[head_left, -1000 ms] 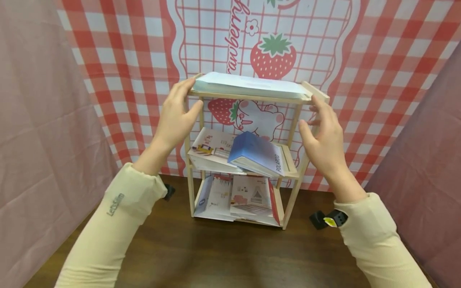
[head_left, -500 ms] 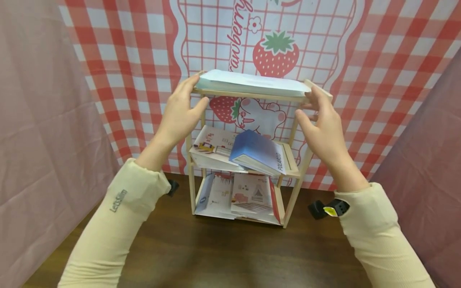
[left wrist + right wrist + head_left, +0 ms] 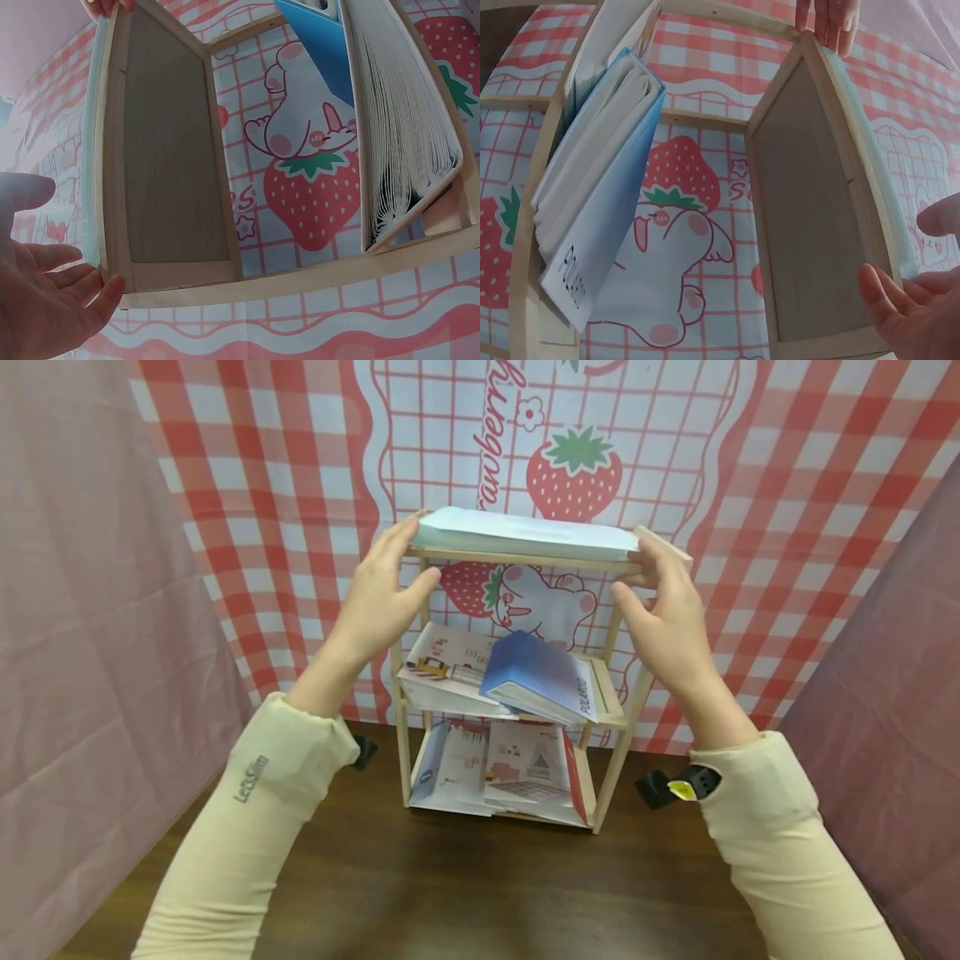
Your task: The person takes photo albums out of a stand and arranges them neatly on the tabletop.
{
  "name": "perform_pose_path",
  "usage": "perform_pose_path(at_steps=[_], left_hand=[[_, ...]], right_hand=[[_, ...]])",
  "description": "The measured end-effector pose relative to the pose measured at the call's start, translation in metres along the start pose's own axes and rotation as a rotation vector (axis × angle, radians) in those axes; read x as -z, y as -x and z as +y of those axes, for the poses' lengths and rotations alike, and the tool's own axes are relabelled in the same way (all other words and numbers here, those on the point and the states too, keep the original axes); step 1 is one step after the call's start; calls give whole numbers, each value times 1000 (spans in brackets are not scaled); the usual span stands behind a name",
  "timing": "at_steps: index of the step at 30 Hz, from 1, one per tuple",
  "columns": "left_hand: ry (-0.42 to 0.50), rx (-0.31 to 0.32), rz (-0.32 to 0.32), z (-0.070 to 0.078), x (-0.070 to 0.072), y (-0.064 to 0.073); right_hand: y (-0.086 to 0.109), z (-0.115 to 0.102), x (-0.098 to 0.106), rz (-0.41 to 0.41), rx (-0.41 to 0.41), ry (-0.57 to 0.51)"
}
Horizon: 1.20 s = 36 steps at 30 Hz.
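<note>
A flat white book with a pale mint edge [image 3: 525, 533] lies on the top board of a small wooden shelf rack [image 3: 626, 768]. At the left end of book and board, my left hand [image 3: 378, 589] rests its fingertips, thumb held apart below. My right hand [image 3: 667, 614] touches the opposite end, fingers slightly bent, thumb in front of the rack. Both wrist views show fingertips right at the board's wooden edge beside the mint book. On the middle tier, a blue POLAROID album [image 3: 536, 677] leans over a white illustrated album [image 3: 450, 664].
Several more albums [image 3: 525, 768] lean on the bottom tier. The rack stands on a dark wooden table [image 3: 450, 893] before a red checked strawberry cloth [image 3: 300, 485]. Pink curtains [image 3: 97, 610] flank both sides.
My right hand has shifted a little left, from the rack's right end to the book's end. My left hand has edged slightly right. The albums below stay put.
</note>
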<state>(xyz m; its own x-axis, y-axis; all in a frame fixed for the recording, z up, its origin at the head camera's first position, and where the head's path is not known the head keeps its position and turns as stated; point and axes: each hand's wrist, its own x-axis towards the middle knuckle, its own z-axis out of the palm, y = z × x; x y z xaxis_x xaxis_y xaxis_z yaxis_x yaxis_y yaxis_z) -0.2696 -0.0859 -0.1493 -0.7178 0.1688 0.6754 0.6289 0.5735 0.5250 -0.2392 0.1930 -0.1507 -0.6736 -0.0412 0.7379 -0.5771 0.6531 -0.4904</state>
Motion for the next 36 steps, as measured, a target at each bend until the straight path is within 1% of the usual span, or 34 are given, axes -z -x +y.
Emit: perform_pose_path(at_steps=[4, 8, 11, 17, 20, 25, 29, 33, 36], left_hand=[[-29, 9, 12, 1, -2, 1], [-54, 30, 15, 2, -5, 2], [-27, 23, 28, 3, -6, 3], [10, 8, 62, 6, -5, 8], [3, -13, 90, 9, -5, 10], [-29, -51, 147, 13, -6, 14], [-1, -58, 179, 15, -5, 16], [32, -39, 191, 16, -2, 17], [52, -21, 203, 17, 0, 15]], right_hand=[[2, -7, 0, 20, -24, -22], [9, -22, 0, 54, -36, -55], [10, -26, 0, 77, -40, -75], [11, -29, 0, 96, -68, -103], [12, -31, 0, 123, -67, -93], [12, -28, 0, 160, -50, -89], [11, -19, 0, 162, -43, -89], [13, -13, 2, 160, -40, -79], [15, -13, 4, 172, -40, -44]])
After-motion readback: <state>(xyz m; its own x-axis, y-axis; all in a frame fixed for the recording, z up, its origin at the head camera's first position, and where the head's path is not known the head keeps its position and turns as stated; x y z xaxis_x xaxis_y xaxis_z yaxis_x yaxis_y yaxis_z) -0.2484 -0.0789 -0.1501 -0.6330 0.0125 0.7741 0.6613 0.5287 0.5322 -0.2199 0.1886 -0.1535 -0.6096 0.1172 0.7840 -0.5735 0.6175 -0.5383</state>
